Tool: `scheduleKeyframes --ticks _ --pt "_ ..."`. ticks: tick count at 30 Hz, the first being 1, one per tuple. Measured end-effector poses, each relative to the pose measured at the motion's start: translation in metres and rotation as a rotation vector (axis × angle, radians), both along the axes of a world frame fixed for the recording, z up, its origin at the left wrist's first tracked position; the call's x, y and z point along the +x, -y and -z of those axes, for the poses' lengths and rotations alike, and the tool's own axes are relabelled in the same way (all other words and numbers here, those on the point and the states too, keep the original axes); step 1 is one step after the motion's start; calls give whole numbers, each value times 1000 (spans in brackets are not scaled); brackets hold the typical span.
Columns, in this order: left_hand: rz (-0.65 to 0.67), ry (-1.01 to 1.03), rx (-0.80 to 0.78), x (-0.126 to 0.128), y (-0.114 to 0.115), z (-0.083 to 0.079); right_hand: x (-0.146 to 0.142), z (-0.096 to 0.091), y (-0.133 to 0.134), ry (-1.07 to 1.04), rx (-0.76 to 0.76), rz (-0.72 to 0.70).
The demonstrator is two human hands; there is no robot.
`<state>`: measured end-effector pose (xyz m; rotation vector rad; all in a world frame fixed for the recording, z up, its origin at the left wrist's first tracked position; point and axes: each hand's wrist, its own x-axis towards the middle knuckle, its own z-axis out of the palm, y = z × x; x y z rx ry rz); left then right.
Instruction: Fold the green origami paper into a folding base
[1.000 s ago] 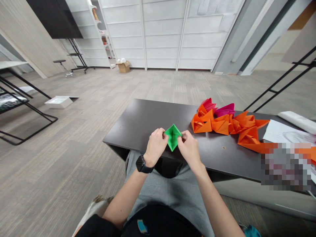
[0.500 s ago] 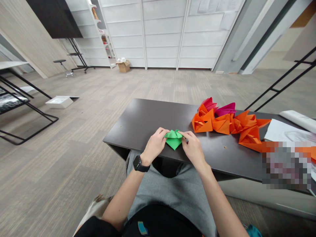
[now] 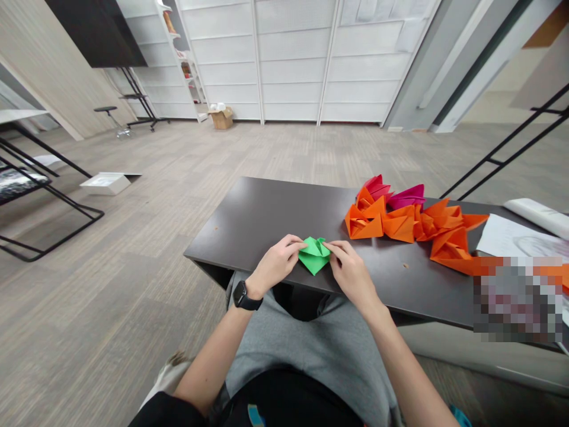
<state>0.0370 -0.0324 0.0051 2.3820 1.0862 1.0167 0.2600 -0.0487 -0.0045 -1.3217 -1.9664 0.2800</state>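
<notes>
A folded piece of green origami paper point(image 3: 315, 258) rests near the front edge of the dark table point(image 3: 267, 207), its point toward me. On its left upper corner, my left hand point(image 3: 279, 261) pinches the paper between thumb and fingers; a black watch is on that wrist. The opposite corner is pinched by my right hand point(image 3: 349, 267). Small folds and a raised peak show along the paper's top edge. Beyond my right hand lie several folded orange paper pieces point(image 3: 400, 224), with a magenta one point(image 3: 407, 197) and a red one point(image 3: 377, 186) behind them.
At the table's right end are a sheet of paper point(image 3: 511, 234), a white roll-like object point(image 3: 536, 216) and a blurred-out patch. A cardboard box point(image 3: 221, 118) stands by the far white wall. Black metal frames rise at left and right.
The green paper has shifted slightly toward me and its top folds look a little flatter and wider. Both hands keep hold of its corners; my left wrist has moved slightly left.
</notes>
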Motion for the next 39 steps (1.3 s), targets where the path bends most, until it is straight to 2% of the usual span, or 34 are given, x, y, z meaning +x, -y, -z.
scheduleKeyframes --ticks 3,6,12,18,25,31,34,39 --pt "-83 107 -11 7 3 -2 -4 -1 0 -108 4 63" --pt "-81 133 -5 13 5 -5 -8 -2 -1 -171 6 102" --pt "-57 199 18 18 8 -5 -14 -3 0 -350 -70 46" --pt "-36 237 42 19 8 -5 -16 -1 2 -442 -58 37" --pt "6 180 74 18 8 -1 -16 -1 0 -407 -31 -50" --pt "12 167 94 16 8 -1 -12 -1 -1 -389 -70 -60" --pt "-73 225 17 15 9 -4 -10 1 0 -321 -49 -20" --pt "-223 305 -133 19 10 -7 -16 -1 1 -224 72 120"
